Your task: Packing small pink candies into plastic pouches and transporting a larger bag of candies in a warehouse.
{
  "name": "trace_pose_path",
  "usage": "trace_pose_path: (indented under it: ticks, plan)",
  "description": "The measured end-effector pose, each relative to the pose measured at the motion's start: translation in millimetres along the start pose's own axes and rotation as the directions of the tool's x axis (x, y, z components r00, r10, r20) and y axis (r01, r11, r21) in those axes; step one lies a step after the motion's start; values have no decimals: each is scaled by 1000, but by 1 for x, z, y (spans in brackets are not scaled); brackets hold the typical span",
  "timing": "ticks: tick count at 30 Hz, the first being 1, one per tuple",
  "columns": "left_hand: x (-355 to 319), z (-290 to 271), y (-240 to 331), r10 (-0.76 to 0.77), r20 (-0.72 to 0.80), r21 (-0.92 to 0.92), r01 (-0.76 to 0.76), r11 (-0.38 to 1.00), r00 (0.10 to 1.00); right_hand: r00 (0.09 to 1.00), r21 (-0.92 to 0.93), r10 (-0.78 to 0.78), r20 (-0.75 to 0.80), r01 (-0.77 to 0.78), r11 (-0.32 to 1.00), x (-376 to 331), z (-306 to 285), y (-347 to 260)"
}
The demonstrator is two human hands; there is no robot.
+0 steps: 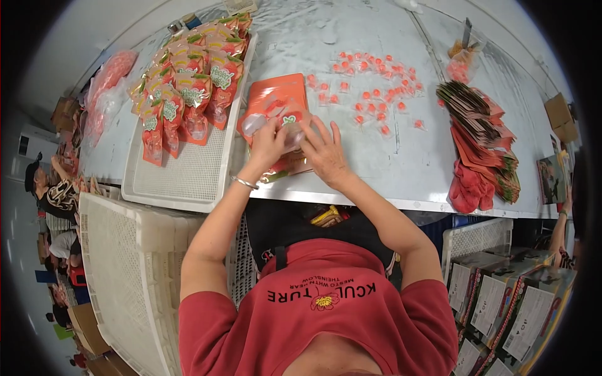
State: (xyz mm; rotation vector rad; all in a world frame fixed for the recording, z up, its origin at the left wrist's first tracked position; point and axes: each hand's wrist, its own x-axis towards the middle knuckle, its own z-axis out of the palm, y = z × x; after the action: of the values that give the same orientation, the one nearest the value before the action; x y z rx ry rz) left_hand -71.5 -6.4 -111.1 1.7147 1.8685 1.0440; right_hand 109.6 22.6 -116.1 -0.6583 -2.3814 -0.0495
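Over a stack of orange-red printed cards (276,89) near the table's front edge, both my hands meet at one clear plastic pack (293,136). My left hand (268,148) closes on its left side with the fingertips. From the right, my right hand (327,155) grips it between thumb and forefinger, other fingers stretched out. A clear domed plastic piece (253,123) shows just left of my left fingers. What lies between my fingertips is partly hidden. Beyond my right hand, many small wrapped red candies (376,94) are scattered on the table.
Left of the cards, a white mesh tray (182,182) bears rows of filled strawberry-patterned packs (194,88). A fanned pile of flat pouches (483,131) and a red cloth (469,188) lie at right. Stacked white trays (116,250) stand lower left; printed cartons (501,301) lower right. Other people work at far left.
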Motion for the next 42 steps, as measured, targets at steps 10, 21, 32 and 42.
trace_pose_path:
  ticks: [10,21,32,42]
  plan:
    - [14,-29,46,-77,-96,-3,77,997,992,955,183,-174,241,131,974,42,-23,2]
    - [10,-13,72,302,-108,69,-296,953,947,940,342,67,334,-187,921,20,-41,19]
    - [-1,-13,95,164,-158,9,-164,986,974,889,-259,433,-148,-457,851,-27,10,120]
    - [-1,-43,81,127,-309,-109,-168,980,943,691,748,710,139,-543,381,-51,-65,170]
